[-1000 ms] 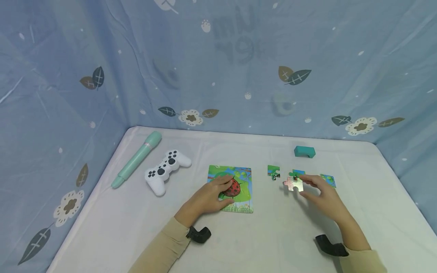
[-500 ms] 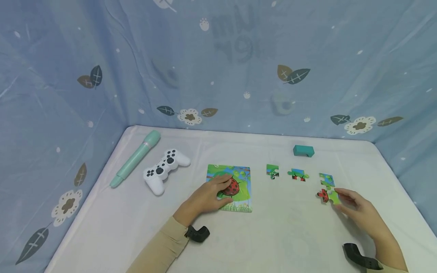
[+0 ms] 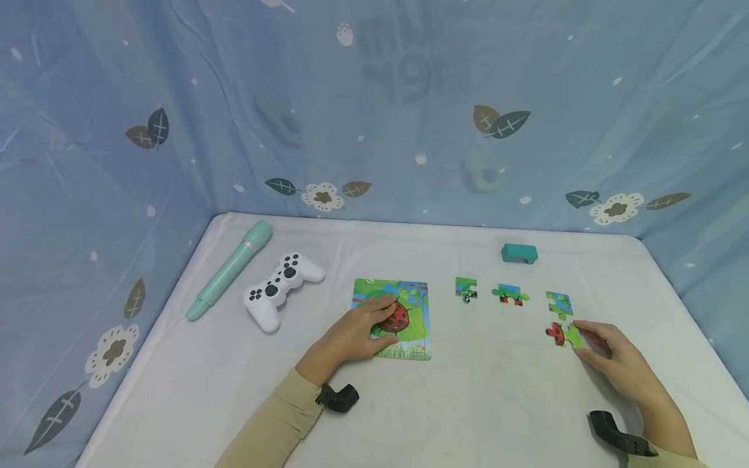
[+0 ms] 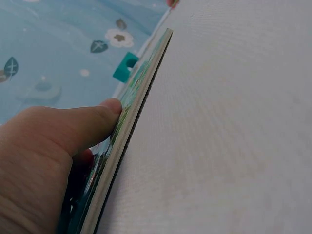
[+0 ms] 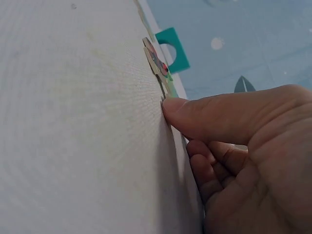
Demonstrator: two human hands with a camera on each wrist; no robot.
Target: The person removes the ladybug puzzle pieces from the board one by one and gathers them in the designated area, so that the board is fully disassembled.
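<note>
My left hand [image 3: 354,333] rests on a square picture puzzle [image 3: 417,335] with a red ladybug on green. Its fingers lie across the left part of the picture, and in the left wrist view the thumb presses near the puzzle's edge [image 4: 124,131]. At the right, my right hand [image 3: 623,364] pinches a red and green jigsaw piece [image 3: 558,333] by its right side, low over the white cloth. Just beyond it lies a blue and green jigsaw piece [image 3: 560,303]. Two more stand in a row leftward: a tabbed piece [image 3: 510,294] and a green piece [image 3: 466,288].
A teal block with an arched cutout [image 3: 519,253] stands behind the loose pieces. Leftward lie a white game controller [image 3: 281,289] and a mint-green microphone-shaped stick [image 3: 231,270]. A blue patterned curtain [image 3: 409,117] rises behind the white-covered table [image 3: 445,416].
My right hand has carried the jigsaw piece rightward and toward me, to just below the rightmost loose piece, then nearly stopped. My left hand stays on the puzzle.
</note>
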